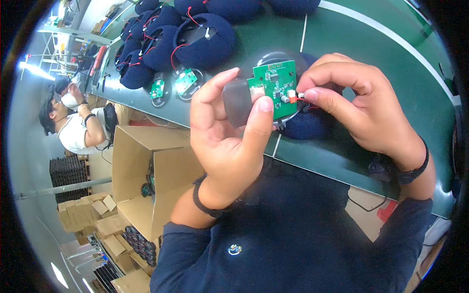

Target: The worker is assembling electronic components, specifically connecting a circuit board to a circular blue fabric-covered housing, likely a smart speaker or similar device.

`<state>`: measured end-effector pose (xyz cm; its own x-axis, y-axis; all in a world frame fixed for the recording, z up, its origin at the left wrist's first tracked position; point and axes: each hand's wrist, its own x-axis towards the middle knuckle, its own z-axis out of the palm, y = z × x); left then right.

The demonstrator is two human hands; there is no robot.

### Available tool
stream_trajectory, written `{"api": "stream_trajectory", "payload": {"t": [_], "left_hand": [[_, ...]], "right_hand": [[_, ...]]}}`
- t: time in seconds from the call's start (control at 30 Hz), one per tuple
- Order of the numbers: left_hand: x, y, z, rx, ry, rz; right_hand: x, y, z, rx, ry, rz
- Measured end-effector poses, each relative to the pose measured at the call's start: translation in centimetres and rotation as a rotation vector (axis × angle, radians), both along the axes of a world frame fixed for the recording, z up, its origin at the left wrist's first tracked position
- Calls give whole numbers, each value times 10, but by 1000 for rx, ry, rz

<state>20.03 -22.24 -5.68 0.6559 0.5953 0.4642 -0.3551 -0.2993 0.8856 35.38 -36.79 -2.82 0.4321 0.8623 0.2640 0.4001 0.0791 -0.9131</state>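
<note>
My left hand (234,122) is closed on a green circuit board (276,80), its thumb pressing the board's near left edge. A smooth dark grey piece (236,102) sits at the board's left side, within the same grip. At the board's right edge, my right hand (351,93) pinches a small white wire connector (301,94) between thumb and index finger. Red wire (307,101) runs from it, right beside the white socket (291,93) on the board; whether the connector is seated I cannot tell. Beneath both hands lies a dark blue fabric-covered round piece (305,127), partly hidden.
Several dark blue rounded pieces (207,41) with red wires crowd the far left of the green table (254,39). Two more circuit boards (186,81) on clear round parts lie nearby. An open cardboard box (132,161) stands at the left; beyond it, another person (88,122).
</note>
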Motion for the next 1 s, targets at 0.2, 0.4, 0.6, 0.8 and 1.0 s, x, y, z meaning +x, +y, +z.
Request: {"api": "stream_trajectory", "payload": {"t": [0.2,0.4,0.6,0.8,1.0], "left_hand": [[-2,-4,3,-121,23,-39],[-1,-6,4,-92,31,-53],[4,-6,1,-20,50,-42],[5,-6,1,-83,49,-41],[5,-4,3,-123,33,-54]], "right_hand": [[4,0,1,-40,-40,37],[18,2,38,-176,406,130],[2,-2,47,-298,196,-27],[7,-1,35,-334,446,35],[0,-1,2,-76,188,-132]]}}
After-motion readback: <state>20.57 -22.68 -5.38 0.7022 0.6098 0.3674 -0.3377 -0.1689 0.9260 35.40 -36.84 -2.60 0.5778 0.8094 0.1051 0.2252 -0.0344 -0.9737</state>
